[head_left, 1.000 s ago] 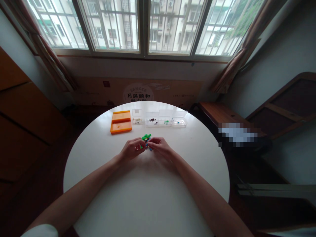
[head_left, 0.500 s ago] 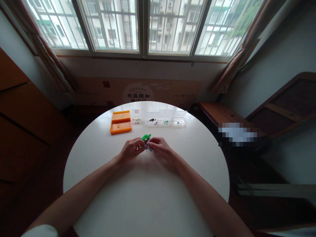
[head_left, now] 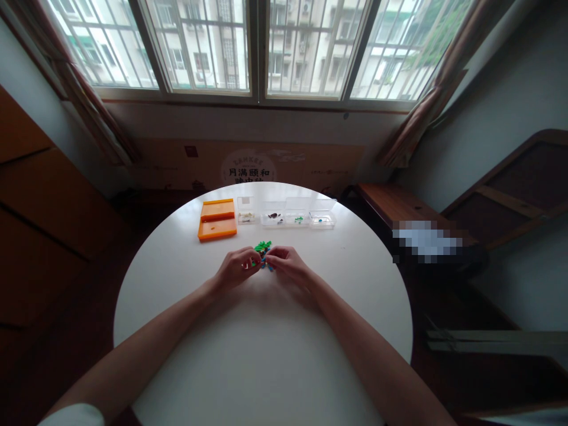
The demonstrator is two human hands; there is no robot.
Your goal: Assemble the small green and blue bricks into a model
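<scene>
A small heap of toy building bricks, green, blue and dark pieces, lies on the round white table. My left hand is at the heap's left side, thumb and fingers curled together in a pinch. Opposite it, my right hand pinches with its fingertips at the heap's right side. The fingertips of both hands nearly meet over the bricks. Whatever sits between them is too small to make out, and the hands partly cover the heap.
Beyond the heap stands an open orange case with a small piece inside. To its right are open clear plastic boxes holding small brown, green and blue bits. A wooden bench stands right of the table, below the window.
</scene>
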